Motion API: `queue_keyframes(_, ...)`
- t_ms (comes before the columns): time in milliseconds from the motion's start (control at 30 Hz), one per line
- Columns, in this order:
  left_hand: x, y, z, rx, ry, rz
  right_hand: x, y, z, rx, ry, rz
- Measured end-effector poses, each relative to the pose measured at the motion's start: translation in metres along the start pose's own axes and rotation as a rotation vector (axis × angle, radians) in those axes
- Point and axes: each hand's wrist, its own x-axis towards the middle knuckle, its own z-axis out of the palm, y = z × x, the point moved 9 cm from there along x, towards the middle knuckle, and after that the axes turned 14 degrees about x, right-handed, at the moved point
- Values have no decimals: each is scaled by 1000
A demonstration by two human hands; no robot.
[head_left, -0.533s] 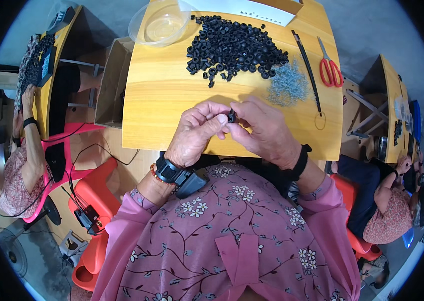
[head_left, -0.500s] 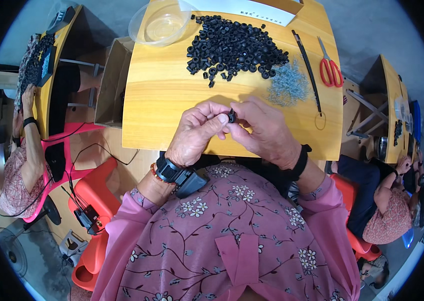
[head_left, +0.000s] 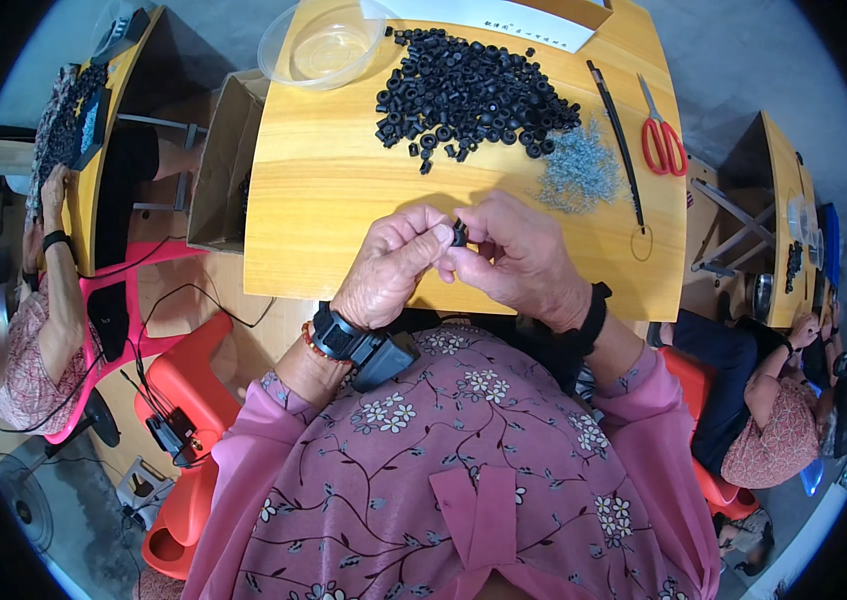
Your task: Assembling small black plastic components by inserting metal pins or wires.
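Both my hands meet over the near edge of the wooden table [head_left: 333,200]. Between thumb and fingers, my left hand [head_left: 390,265] pinches a small black ring-shaped rubber piece [head_left: 459,234]. My right hand [head_left: 521,262] is closed at the same piece from the other side; its fingertips partly hide it, and whether they hold anything else I cannot make out. Beyond my hands lies a heap of similar black pieces [head_left: 473,95]. Beside it, to the right, is a tangle of small pale blue-grey bits [head_left: 580,170].
A clear plastic bowl [head_left: 323,50] and a white box [head_left: 503,22] stand at the far edge. On the right lie a thin black stick with a wire loop [head_left: 615,130] and red-handled scissors [head_left: 661,145]. A cardboard box [head_left: 223,170] stands left of the table. Other people sit at both sides.
The black piece has turned a little between my fingers and shifted slightly left. My hands otherwise stay in nearly the same place.
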Motion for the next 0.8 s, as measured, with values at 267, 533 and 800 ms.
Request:
queue_keyframes(267, -1, 3, 3, -66, -49, -12, 3, -9, 5, -48, -40, -58)
queue_keyframes(533, -1, 4, 1, 13, -13, 27, 3, -8, 2, 64, -65, -14)
queue_keyframes(800, -1, 2, 0, 9, -19, 55, 2, -10, 4, 13, -41, -60)
